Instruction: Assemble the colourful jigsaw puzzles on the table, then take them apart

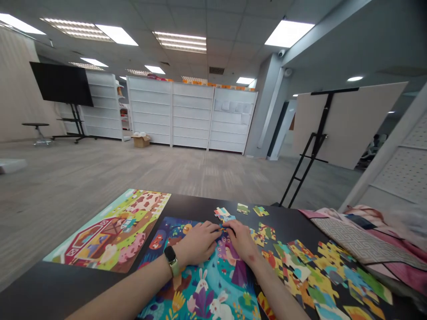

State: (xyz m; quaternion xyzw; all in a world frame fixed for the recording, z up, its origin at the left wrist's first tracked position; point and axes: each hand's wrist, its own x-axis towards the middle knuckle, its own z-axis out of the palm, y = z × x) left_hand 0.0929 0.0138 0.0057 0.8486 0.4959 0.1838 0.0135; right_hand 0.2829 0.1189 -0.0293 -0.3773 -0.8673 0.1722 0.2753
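Note:
A bright picture sheet (196, 289) with rabbits, flowers and a purple figure lies on the black table beneath both forearms. My left hand (200, 240) rests flat over its upper part, fingers stretched towards the right; a watch circles that wrist. Close by, my right hand (239, 240) has bent fingers at the sheet's upper right. The two hands' fingertips nearly meet over a small blue and orange patch; whether it is a loose puzzle piece or part of the sheet, I cannot tell. Beyond the right fingers lie some joined puzzle pieces (223, 214).
A farm picture (115, 235) lies at the left of the black table (187, 202). Many loose puzzle pieces (300, 271) spread over the right side, with pink and grey fabric (363, 240) beyond. A board on a black stand (308, 155) is past the table; white shelves (191, 115) stand behind.

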